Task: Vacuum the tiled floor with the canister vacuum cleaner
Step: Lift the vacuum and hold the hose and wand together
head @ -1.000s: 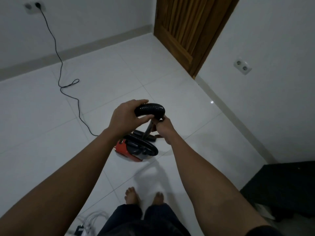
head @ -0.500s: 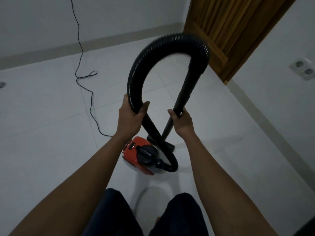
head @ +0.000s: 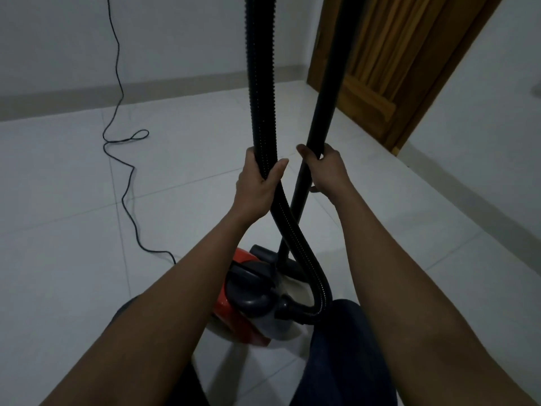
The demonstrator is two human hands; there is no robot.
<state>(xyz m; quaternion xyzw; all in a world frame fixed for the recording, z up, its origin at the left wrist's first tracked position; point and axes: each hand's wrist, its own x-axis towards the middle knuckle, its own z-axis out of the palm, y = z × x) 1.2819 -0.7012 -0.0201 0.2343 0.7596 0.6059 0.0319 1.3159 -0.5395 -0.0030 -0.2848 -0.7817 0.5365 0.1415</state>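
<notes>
Ribbed black plastic hose (head: 261, 83), glossy white floor tiles (head: 73, 200), varnished wooden door (head: 389, 54)

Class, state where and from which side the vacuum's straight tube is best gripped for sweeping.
Grip the tube well above the floor head, wrapping it from the right as the right hand does: it is smooth, straight and leans toward that side.

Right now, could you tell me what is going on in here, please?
A person stands over a red canister vacuum on the white tiled floor. The left hand grips the ribbed hose and the right hand grips the smooth wand; both run up out of view. The floor head sits on the tiles just beyond it, and the power cord trails off leftward.
</notes>
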